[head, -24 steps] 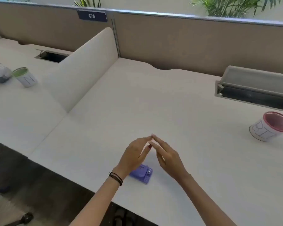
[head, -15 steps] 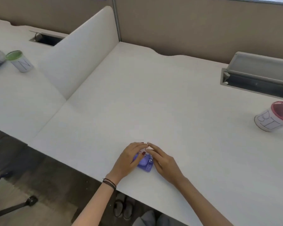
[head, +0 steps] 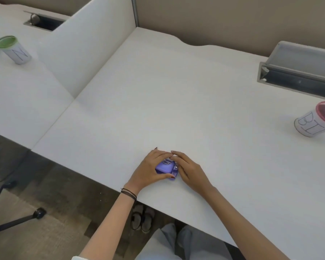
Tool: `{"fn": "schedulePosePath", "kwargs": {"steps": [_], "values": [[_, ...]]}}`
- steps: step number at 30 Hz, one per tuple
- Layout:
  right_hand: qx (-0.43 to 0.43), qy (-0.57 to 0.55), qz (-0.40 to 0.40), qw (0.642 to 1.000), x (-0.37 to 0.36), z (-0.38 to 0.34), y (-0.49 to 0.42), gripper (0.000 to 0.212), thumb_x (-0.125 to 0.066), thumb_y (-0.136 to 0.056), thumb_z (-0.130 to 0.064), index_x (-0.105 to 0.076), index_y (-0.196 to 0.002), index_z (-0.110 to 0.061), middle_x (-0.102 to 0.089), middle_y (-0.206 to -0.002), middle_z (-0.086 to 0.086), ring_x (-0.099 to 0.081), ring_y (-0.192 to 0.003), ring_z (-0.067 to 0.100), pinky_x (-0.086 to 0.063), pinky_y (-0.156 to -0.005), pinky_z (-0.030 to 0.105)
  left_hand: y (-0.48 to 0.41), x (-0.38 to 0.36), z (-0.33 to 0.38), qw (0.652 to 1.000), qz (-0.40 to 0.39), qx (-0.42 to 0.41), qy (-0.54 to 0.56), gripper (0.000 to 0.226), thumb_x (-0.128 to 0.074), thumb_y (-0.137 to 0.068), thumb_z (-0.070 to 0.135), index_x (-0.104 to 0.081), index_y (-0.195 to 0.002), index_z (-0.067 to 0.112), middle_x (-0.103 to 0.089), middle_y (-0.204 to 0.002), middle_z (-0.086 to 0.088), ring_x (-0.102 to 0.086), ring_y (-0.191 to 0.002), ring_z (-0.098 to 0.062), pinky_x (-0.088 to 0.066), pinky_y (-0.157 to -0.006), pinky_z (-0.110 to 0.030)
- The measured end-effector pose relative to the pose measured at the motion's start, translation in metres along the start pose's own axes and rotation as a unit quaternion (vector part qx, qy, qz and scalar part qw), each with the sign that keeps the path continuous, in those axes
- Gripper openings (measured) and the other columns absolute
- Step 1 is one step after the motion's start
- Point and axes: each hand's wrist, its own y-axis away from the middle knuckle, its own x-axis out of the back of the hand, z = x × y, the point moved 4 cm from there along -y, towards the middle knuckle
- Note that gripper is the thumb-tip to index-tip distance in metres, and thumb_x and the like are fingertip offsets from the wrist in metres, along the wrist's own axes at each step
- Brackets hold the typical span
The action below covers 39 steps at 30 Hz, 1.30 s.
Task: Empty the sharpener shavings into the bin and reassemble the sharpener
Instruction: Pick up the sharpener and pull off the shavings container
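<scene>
While cupping sharpener (head: 166,168), both hands (head: 169,167).

Small violet-purple plastic sharpener (head: 166,167), silver screw on top. Pale off-white matte counter (head: 176,102). White paper-wrapped cylindrical bin (head: 312,124), pink rim, black hand-lettering. Second white cup (head: 13,49), green rim, black letter N. Tan fabric partition wall (head: 223,19). Black thin wristbands (head: 129,193).
</scene>
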Motion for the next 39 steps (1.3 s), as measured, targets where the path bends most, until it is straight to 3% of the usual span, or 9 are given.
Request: {"fn": "schedulePosePath", "kwargs": {"steps": [6, 13, 19, 23, 29, 33, 35, 37, 39], "values": [[-0.035, -0.035, 0.041, 0.998, 0.001, 0.004, 0.002, 0.038, -0.048, -0.086, 0.01, -0.058, -0.12, -0.005, -0.057, -0.127, 0.008, -0.057, -0.113, 0.02, -0.051, -0.09, 0.029, 0.0, -0.003, -0.001, 0.999, 0.037, 0.005, 0.005, 0.048, -0.069, -0.081, 0.026, -0.057, -0.125, 0.011, -0.065, -0.119, -0.004, -0.049, -0.109, -0.007, -0.028, -0.112, -0.03], [-0.08, -0.082, 0.062, 0.991, -0.003, 0.012, 0.008, 0.044, -0.045, -0.084, 0.012, -0.054, -0.122, -0.008, -0.06, -0.12, 0.001, -0.057, -0.108, 0.011, -0.045, -0.094, 0.018, 0.0, -0.001, -0.002, 0.996, 0.073, 0.04, 0.032, 0.03, -0.055, -0.089, 0.025, -0.064, -0.113, 0.01, -0.067, -0.105, 0.0, -0.053, -0.099, -0.008, -0.034, -0.107, -0.024], [-0.131, -0.128, 0.068, 0.981, -0.003, 0.02, 0.005, 0.044, -0.053, -0.088, 0.003, -0.05, -0.129, -0.013, -0.057, -0.124, -0.009, -0.054, -0.112, 0.003, -0.037, -0.097, 0.007, -0.008, -0.002, -0.004, 0.985, 0.1, 0.122, 0.071, 0.019, -0.048, -0.093, 0.024, -0.063, -0.103, 0.023, -0.056, -0.093, 0.02, -0.052, -0.088, 0.001, -0.039, -0.078, -0.004], [-0.142, -0.181, 0.104, 0.968, 0.004, 0.023, -0.004, 0.034, -0.055, -0.089, 0.0, -0.057, -0.119, -0.015, -0.065, -0.113, -0.007, -0.061, -0.101, 0.002, -0.045, -0.09, 0.011, -0.023, 0.002, 0.0, 0.972, 0.112, 0.164, 0.122, 0.02, -0.046, -0.096, 0.02, -0.065, -0.094, 0.024, -0.067, -0.085, 0.013, -0.062, -0.081, -0.004, -0.046, -0.071, -0.016], [-0.189, -0.243, 0.165, 0.937, 0.025, 0.029, -0.019, 0.027, -0.057, -0.088, -0.004, -0.065, -0.096, -0.028, -0.07, -0.089, -0.016, -0.066, -0.08, 0.003, -0.049, -0.07, 0.011, -0.044, -0.006, 0.0, 0.864, 0.116, 0.35, 0.344, 0.035, -0.042, -0.096, 0.042, -0.063, -0.082, 0.017, -0.062, -0.074, -0.001, -0.055, -0.065, -0.016, -0.039, -0.057, -0.021], [-0.21, -0.246, 0.187, 0.927, 0.042, 0.032, -0.028, 0.011, -0.058, -0.089, -0.01, -0.067, -0.093, -0.015, -0.069, -0.085, -0.006, -0.065, -0.075, 0.002, -0.051, -0.067, 0.011, -0.053, -0.022, 0.007, 0.787, 0.068, 0.434, 0.434, 0.041, -0.043, -0.094, 0.046, -0.06, -0.11, 0.012, -0.066, -0.095, -0.005, -0.064, -0.084, -0.021, -0.053, -0.082, -0.036], [-0.223, -0.242, 0.198, 0.923, 0.055, 0.035, -0.03, 0.008, -0.059, -0.089, -0.012, -0.066, -0.091, -0.014, -0.068, -0.083, -0.006, -0.063, -0.07, 0.001, -0.047, -0.061, 0.006, -0.061, -0.028, 0.023, 0.753, 0.028, 0.441, 0.487, 0.048, -0.036, -0.097, 0.046, -0.063, -0.103, 0.006, -0.074, -0.085, -0.007, -0.071, -0.077, -0.023, -0.057, -0.078, -0.036], [-0.243, -0.244, 0.219, 0.913, 0.074, 0.039, -0.03, 0.007, -0.059, -0.089, -0.012, -0.066, -0.089, -0.014, -0.067, -0.081, -0.006, -0.062, -0.069, 0.005, -0.046, -0.057, 0.005, -0.075, -0.03, 0.044, 0.746, -0.013, 0.429, 0.509, 0.047, -0.034, -0.099, 0.041, -0.066, -0.098, 0.007, -0.077, -0.08, -0.007, -0.073, -0.068, -0.019, -0.06, -0.065, -0.03], [-0.264, -0.246, 0.237, 0.902, 0.095, 0.044, -0.03, 0.006, -0.06, -0.088, -0.011, -0.066, -0.088, -0.013, -0.067, -0.079, -0.004, -0.062, -0.07, 0.007, -0.046, -0.056, 0.005, -0.089, -0.029, 0.065, 0.753, -0.034, 0.412, 0.512, 0.042, -0.035, -0.1, 0.035, -0.065, -0.102, 0.005, -0.074, -0.097, -0.014, -0.073, -0.069, -0.018, -0.061, -0.064, -0.029]]}}
